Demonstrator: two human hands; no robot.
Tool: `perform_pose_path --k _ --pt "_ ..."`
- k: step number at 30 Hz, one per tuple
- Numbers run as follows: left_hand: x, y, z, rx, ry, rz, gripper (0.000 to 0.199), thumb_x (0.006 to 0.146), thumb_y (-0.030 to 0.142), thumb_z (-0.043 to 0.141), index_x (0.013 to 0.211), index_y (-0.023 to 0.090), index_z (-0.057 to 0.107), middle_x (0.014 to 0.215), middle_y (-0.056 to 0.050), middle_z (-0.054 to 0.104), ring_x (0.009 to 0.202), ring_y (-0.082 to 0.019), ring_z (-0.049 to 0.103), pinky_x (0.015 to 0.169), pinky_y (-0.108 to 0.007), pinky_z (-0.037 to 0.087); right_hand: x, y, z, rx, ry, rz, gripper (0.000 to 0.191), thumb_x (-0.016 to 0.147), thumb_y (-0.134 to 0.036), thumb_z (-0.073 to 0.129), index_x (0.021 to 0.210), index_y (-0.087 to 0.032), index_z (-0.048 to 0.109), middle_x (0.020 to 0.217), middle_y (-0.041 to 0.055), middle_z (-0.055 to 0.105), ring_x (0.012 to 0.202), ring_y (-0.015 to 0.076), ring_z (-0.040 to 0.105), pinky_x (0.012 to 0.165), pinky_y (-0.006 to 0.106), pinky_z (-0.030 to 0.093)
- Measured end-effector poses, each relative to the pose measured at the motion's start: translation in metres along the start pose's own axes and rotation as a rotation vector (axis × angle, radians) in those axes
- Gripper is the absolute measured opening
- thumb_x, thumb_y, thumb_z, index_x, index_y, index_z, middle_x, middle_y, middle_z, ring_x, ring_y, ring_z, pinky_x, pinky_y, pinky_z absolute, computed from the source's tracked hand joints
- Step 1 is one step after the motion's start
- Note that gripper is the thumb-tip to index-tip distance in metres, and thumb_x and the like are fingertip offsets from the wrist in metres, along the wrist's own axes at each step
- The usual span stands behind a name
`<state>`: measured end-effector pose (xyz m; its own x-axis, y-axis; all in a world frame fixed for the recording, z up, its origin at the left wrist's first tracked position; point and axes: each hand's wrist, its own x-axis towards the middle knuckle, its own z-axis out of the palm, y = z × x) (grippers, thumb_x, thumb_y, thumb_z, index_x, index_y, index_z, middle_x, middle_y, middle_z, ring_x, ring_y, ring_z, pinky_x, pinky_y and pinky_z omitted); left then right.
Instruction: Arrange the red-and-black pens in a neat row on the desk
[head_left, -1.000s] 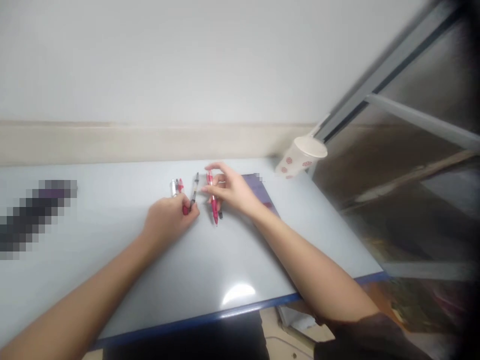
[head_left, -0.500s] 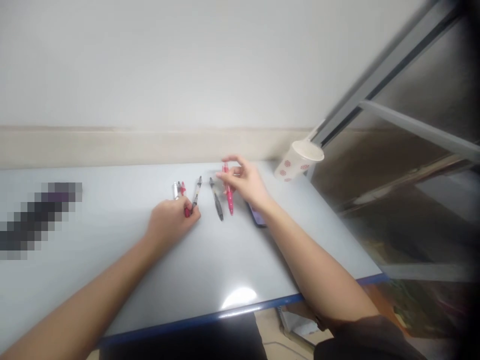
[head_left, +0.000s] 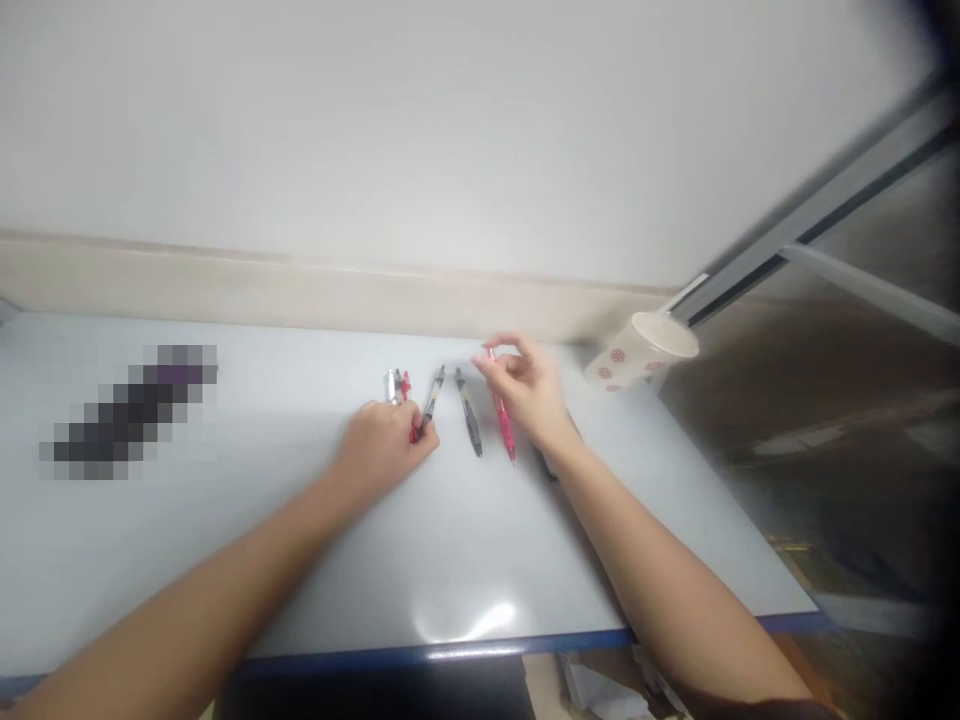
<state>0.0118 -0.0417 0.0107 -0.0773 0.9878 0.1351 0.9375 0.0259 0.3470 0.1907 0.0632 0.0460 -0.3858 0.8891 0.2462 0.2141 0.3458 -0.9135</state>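
Observation:
My right hand (head_left: 525, 385) pinches a pink pen (head_left: 503, 425) near its upper end; the pen's tip points toward the table's front. Just left of it a black-and-grey pen (head_left: 469, 415) lies untouched. My left hand (head_left: 386, 440) is closed over the lower parts of several pens, its thumb and finger at the lower end of a dark pen with a clear barrel (head_left: 433, 393). Beside that one, the tops of a silver pen (head_left: 391, 385) and a red pen (head_left: 406, 385) stick out past the knuckles.
A paper cup (head_left: 643, 350) with red patterns and a white stick stands at the back right of the white table (head_left: 375, 570). Partly behind my right wrist lies a phone (head_left: 549, 466). A pixelated dark object (head_left: 127, 415) is on the left.
The camera view has shifted, so the table things appear further right. My right hand still holds the pink pen, whose lower end now slants more to the right. My left hand keeps its place over the pens.

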Motion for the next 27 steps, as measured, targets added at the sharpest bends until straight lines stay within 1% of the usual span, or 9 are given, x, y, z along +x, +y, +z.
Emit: perform_pose_path --k 3,5,7,11,14,18,20,23,27 --pt "0.001 -0.003 0.0 -0.015 0.022 0.036 0.019 0.094 0.027 0.054 0.078 0.02 0.061 0.073 -0.004 0.069 0.07 -0.021 0.062 0.077 -0.036 0.043 0.003 0.005 0.008 -0.03 -0.055 0.053 0.037 0.091 -0.054 0.069 0.104 -0.022 0.055 0.056 -0.0078 0.05 0.05 0.0111 0.043 0.056 0.024 0.038" --pt "0.001 -0.005 -0.001 -0.051 0.028 0.025 0.019 0.094 0.027 0.054 0.077 0.02 0.06 0.074 -0.004 0.069 0.07 -0.022 0.062 0.076 -0.035 0.043 0.007 0.007 0.013 -0.041 -0.092 0.094 0.041 0.089 -0.055 0.069 0.109 -0.023 0.055 0.058 -0.0069 0.055 0.052 0.0122 0.048 0.057 0.024 0.039" --pt "0.001 -0.007 -0.003 -0.099 0.02 -0.005 0.02 0.094 0.028 0.055 0.075 0.021 0.059 0.073 -0.003 0.069 0.07 -0.022 0.062 0.073 -0.034 0.042 0.012 0.01 0.019 -0.042 -0.12 0.123 0.042 0.088 -0.056 0.07 0.107 -0.023 0.054 0.058 -0.0064 0.056 0.052 0.0127 0.05 0.055 0.024 0.04" --pt "0.001 -0.009 -0.006 -0.192 0.009 -0.022 0.024 0.092 0.028 0.055 0.068 0.022 0.054 0.068 -0.001 0.066 0.065 -0.02 0.059 0.071 -0.033 0.041 0.018 0.015 0.029 -0.062 -0.125 0.088 0.039 0.089 -0.057 0.068 0.098 -0.022 0.054 0.056 -0.0066 0.053 0.051 0.0121 0.049 0.056 0.023 0.039" --pt "0.0 -0.011 -0.006 -0.241 0.031 -0.029 0.026 0.092 0.03 0.054 0.067 0.023 0.052 0.062 0.0 0.062 0.064 -0.02 0.057 0.071 -0.033 0.042 0.018 0.019 0.034 -0.066 -0.099 0.041 0.038 0.091 -0.057 0.066 0.102 -0.023 0.055 0.057 -0.0066 0.053 0.052 0.0122 0.049 0.056 0.023 0.038" --pt "-0.001 -0.014 -0.006 -0.303 0.043 -0.015 0.028 0.092 0.031 0.053 0.065 0.023 0.051 0.053 0.004 0.053 0.055 -0.017 0.048 0.073 -0.033 0.043 0.013 0.019 0.033 -0.033 -0.089 0.047 0.038 0.096 -0.058 0.059 0.107 -0.023 0.054 0.061 -0.0054 0.055 0.053 0.0126 0.05 0.057 0.025 0.04" --pt "-0.001 -0.016 -0.006 -0.332 0.043 0.018 0.029 0.092 0.032 0.053 0.064 0.023 0.05 0.05 0.005 0.049 0.05 -0.014 0.043 0.072 -0.032 0.042 0.01 0.018 0.032 0.01 -0.089 0.047 0.036 0.096 -0.054 0.059 0.112 -0.023 0.053 0.065 -0.0055 0.054 0.056 0.0126 0.051 0.059 0.025 0.042" --pt "-0.002 -0.019 -0.007 -0.363 0.038 0.038 0.03 0.092 0.033 0.053 0.064 0.022 0.048 0.047 0.007 0.046 0.048 -0.013 0.039 0.067 -0.03 0.04 0.007 0.017 0.03 0.076 -0.128 0.047 0.034 0.094 -0.042 0.061 0.12 -0.022 0.051 0.07 -0.0061 0.052 0.061 0.0122 0.051 0.063 0.025 0.044" --pt "-0.003 -0.021 -0.009 -0.361 0.056 0.014 0.034 0.09 0.033 0.054 0.059 0.022 0.047 0.046 0.007 0.043 0.048 -0.012 0.039 0.066 -0.028 0.04 0.007 0.019 0.026 0.074 -0.165 0.005 0.026 0.095 -0.034 0.058 0.117 -0.021 0.052 0.069 -0.0071 0.049 0.059 0.0109 0.047 0.063 0.025 0.041"
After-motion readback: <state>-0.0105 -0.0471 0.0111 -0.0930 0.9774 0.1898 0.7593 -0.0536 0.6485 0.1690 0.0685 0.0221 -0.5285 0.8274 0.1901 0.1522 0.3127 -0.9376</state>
